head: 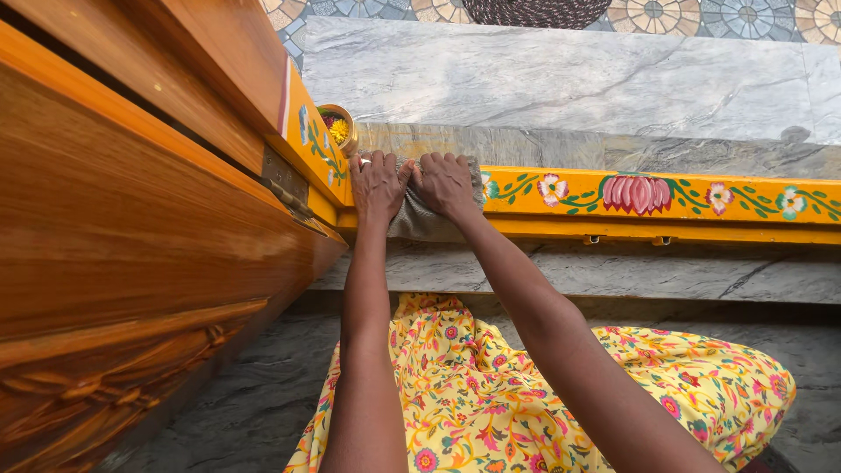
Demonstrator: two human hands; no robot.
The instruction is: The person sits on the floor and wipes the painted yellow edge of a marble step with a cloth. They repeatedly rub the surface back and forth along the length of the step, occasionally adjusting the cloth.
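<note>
Left hand (pixel 378 186) and right hand (pixel 444 182) pressed flat on grey cloth (pixel 419 223), over yellow flower-painted sill (pixel 666 200), small brass bowl (pixel 338 128) just beside

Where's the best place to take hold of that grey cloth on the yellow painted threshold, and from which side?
Probably the near edge of the grey cloth, which hangs free over the front of the yellow threshold. Come from the front, below the left hand and right hand, which press its top part flat; only the draped part offers a loose fold to pinch.
</note>
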